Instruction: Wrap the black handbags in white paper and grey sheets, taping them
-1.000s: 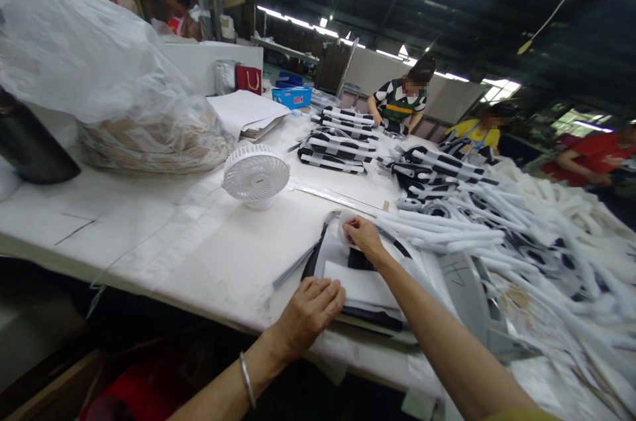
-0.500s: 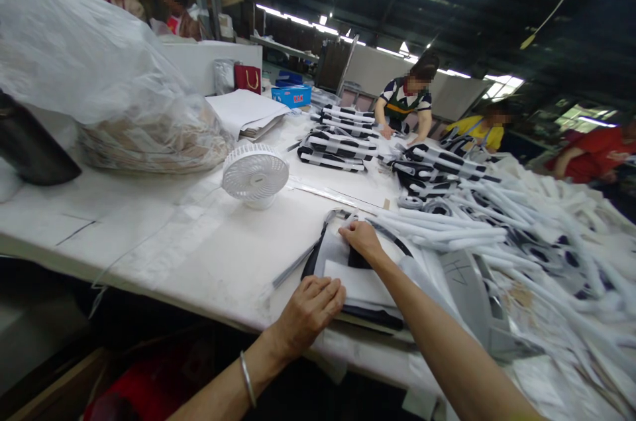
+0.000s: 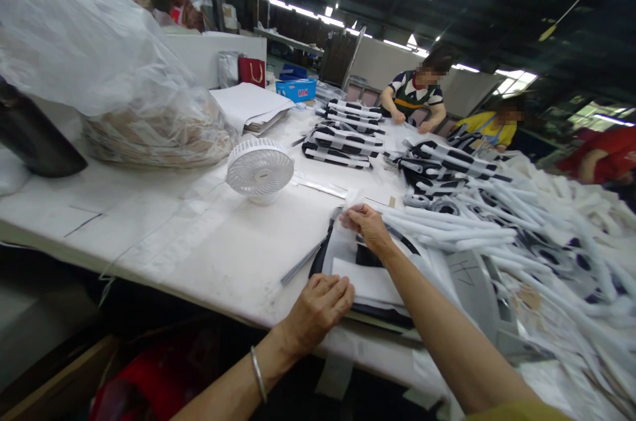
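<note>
A flat black bag (image 3: 387,313) lies at the table's front edge, with white padding (image 3: 368,278) laid over it. My left hand (image 3: 320,308) is closed on the bag's near left corner, its fingers pressed together over the edge of the padding. At the bag's far side my right hand (image 3: 366,227) pinches a thin, see-through white strip (image 3: 354,199) and lifts its end. A black curved handle (image 3: 405,239) shows just right of that hand. To the bag's left lies a thin grey rod (image 3: 302,263). What sits under the left fingers is hidden.
A small white fan (image 3: 260,169) stands left of the bag. Piles of black bags with white wrapping (image 3: 348,136) and white tubes (image 3: 457,229) fill the right side. A large plastic sack (image 3: 163,129) and dark bottle (image 3: 37,132) stand at left. A co-worker (image 3: 415,93) works across the table.
My right hand has raised the end of the see-through strip off the bag. The left hand stays at the near corner. The whole view has shifted slightly.
</note>
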`<state>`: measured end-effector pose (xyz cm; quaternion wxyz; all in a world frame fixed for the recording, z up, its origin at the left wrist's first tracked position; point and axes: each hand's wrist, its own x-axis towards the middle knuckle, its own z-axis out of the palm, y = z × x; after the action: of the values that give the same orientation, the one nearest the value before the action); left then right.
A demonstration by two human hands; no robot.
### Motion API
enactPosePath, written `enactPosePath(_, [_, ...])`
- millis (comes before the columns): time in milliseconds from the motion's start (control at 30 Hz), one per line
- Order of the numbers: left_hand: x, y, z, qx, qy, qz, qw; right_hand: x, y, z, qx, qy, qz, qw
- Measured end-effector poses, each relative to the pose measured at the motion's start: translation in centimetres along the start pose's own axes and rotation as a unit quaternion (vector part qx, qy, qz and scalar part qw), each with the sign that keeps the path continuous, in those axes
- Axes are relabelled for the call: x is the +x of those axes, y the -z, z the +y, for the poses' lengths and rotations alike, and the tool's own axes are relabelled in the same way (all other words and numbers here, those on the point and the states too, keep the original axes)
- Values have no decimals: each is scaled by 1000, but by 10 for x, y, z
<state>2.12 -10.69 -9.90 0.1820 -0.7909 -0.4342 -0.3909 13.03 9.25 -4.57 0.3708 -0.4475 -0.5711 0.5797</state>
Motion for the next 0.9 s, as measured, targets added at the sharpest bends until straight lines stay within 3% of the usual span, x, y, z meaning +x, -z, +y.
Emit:
enactPosePath(133, [0,2,0,-13,4,-9,1000,-22,8,-16,34,19,-31,999])
enactPosePath(233, [0,2,0,-12,4,-20,1000,-50,11,-22,-28,63,-64,996])
enactPosePath(367, [-1,1,0,-8,3,-38,999,-101,11,-5,-201,156,-81,964])
enactPosePath(467, [-1,4,-1,-37,5,-74,997,-129,11,14,-268,198,-81,940])
enactPosePath(633, [-3,15,-4,-107,8,-142,984,-138,14,17,-291,199,-111,929])
enactPosePath(900, [-9,14,-2,-131,22,-79,988,-148,22,18,-325,351,-141,867])
